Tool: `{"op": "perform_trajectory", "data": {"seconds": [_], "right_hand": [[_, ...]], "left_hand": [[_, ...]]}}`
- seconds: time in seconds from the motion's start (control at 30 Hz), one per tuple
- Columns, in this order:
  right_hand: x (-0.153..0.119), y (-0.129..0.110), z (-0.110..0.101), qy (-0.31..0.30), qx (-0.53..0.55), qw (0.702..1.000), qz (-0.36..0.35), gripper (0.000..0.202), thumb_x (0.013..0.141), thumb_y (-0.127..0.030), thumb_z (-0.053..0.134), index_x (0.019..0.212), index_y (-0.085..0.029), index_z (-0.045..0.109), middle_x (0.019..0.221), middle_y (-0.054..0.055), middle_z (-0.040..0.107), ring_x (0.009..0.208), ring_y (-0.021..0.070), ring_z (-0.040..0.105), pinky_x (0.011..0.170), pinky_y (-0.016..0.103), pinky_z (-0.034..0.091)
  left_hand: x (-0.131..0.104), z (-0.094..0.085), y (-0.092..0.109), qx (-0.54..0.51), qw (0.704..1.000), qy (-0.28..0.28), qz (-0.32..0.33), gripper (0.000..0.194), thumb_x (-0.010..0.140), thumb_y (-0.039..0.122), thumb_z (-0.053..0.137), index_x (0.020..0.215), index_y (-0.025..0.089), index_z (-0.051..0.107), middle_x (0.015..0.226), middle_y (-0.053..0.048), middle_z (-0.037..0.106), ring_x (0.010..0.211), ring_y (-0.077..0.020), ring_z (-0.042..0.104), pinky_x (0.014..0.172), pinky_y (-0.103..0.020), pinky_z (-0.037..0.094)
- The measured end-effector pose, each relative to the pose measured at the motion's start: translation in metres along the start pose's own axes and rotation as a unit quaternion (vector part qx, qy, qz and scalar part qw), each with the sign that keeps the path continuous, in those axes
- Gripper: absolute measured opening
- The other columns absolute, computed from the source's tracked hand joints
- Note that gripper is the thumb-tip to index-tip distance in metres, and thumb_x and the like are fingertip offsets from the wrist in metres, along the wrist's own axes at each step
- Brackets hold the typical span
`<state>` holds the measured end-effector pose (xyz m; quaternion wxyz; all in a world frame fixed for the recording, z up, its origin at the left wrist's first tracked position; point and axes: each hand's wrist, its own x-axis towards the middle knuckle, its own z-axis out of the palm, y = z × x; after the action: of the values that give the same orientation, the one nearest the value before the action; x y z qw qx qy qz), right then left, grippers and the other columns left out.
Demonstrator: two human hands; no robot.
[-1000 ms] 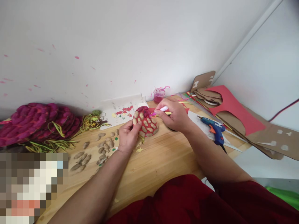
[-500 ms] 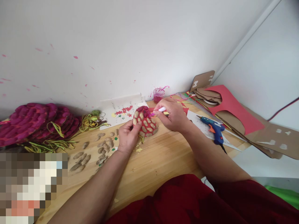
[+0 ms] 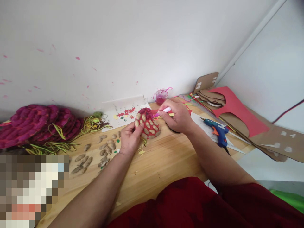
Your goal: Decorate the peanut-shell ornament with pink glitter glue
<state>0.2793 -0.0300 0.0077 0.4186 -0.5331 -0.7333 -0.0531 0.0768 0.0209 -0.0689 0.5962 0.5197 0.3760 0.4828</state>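
A red disc (image 3: 147,129) covered with peanuts is tilted up over the wooden table, its upper part painted magenta. My left hand (image 3: 132,136) grips its left edge, thumb on the front. A white-handled brush (image 3: 166,110) with a magenta tip is pinched in my right hand (image 3: 176,116), and its tip is at the disc's upper right. Behind the hands, a clear cup (image 3: 161,96) of pink paint stands by the wall. Loose peanuts (image 3: 108,148) lie left of my left hand.
Magenta discs (image 3: 42,123) with yellow-green strings are stacked at the left. A white sheet (image 3: 108,109) holds small paper stars. At the right are a blue glue gun (image 3: 220,134), red card (image 3: 237,107) and cardboard (image 3: 282,142).
My right hand has shifted slightly, and the brush now lies at a flatter angle against the disc. The disc and my left hand have hardly moved.
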Motion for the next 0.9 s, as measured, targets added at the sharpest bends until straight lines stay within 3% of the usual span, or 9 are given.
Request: {"op": "perform_trajectory", "data": {"seconds": [0.2, 0.37, 0.73, 0.9], "right_hand": [[0.001, 0.004, -0.004, 0.014, 0.019, 1.000, 0.014, 0.015, 0.094, -0.034, 0.062, 0.083, -0.023, 0.060, 0.077, 0.002, 0.066, 0.075, 0.0203, 0.059, 0.073, 0.035, 0.043], [0.002, 0.003, -0.007, 0.032, 0.059, 0.997, 0.028, 0.017, 0.095, -0.034, 0.062, 0.082, -0.023, 0.059, 0.078, 0.002, 0.067, 0.074, 0.0194, 0.060, 0.073, 0.035, 0.045], [0.002, 0.006, -0.008, 0.035, 0.080, 0.995, 0.044, 0.020, 0.096, -0.037, 0.062, 0.083, -0.022, 0.061, 0.078, 0.002, 0.067, 0.072, 0.0175, 0.059, 0.070, 0.033, 0.044], [0.002, 0.005, -0.007, 0.053, 0.073, 0.995, 0.033, 0.017, 0.095, -0.034, 0.063, 0.083, -0.022, 0.060, 0.079, 0.002, 0.066, 0.073, 0.0178, 0.059, 0.071, 0.034, 0.044]], "left_hand": [[0.001, 0.002, 0.002, -0.062, 0.998, 0.003, -0.012, 0.024, 0.071, 0.038, 0.081, 0.068, 0.018, 0.070, 0.059, 0.003, 0.058, 0.049, -0.0090, 0.042, 0.046, -0.022, 0.033], [0.000, 0.005, 0.008, -0.107, 0.992, 0.020, -0.059, 0.029, 0.065, 0.035, 0.084, 0.059, 0.018, 0.061, 0.045, 0.009, 0.038, 0.038, -0.0045, 0.023, 0.038, -0.021, 0.018], [0.000, 0.007, 0.016, -0.143, 0.986, 0.018, -0.079, 0.041, 0.060, 0.033, 0.084, 0.052, 0.020, 0.046, 0.042, 0.009, 0.037, 0.034, -0.0039, 0.026, 0.034, -0.020, 0.016], [0.000, 0.006, 0.015, -0.144, 0.986, 0.017, -0.077, 0.040, 0.062, 0.031, 0.084, 0.054, 0.019, 0.047, 0.043, 0.009, 0.038, 0.034, -0.0032, 0.026, 0.034, -0.018, 0.016]]}}
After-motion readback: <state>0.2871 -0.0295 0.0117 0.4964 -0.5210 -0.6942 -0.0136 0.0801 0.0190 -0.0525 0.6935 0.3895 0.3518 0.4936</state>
